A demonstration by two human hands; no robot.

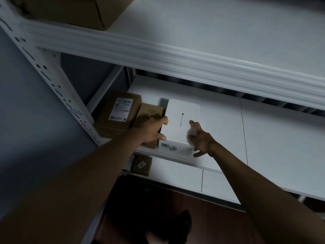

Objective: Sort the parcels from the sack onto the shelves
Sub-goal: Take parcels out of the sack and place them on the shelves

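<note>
While both arms reach into the white shelving, a white box (181,125) sits on the middle shelf (263,138) between the two hands, its near end at the shelf's front edge. The left hand (151,131) grips the box's left side, its thumb curled over the top edge and a finger pressed against the near face. The right hand (200,138) is at the box's near right corner with its fingers spread; they are blurred, some lying over the top of the box and one reaching below the corner, and I cannot tell whether they actually clasp it. A printed code label shows on the box's near face, and a small line of print runs along its top. Just left of the white box, touching it or nearly so, stands a small brown box (149,115), partly hidden by the left hand, and left of that a larger brown carton (117,113) with a white shipping label on top. On the lower shelf (184,173) lies another small brown box (142,165) near the left end. On the top shelf (211,32) a big cardboard carton (70,9) sits at the left. Below, a dark floor and a dark shoe (184,224) are visible.
</note>
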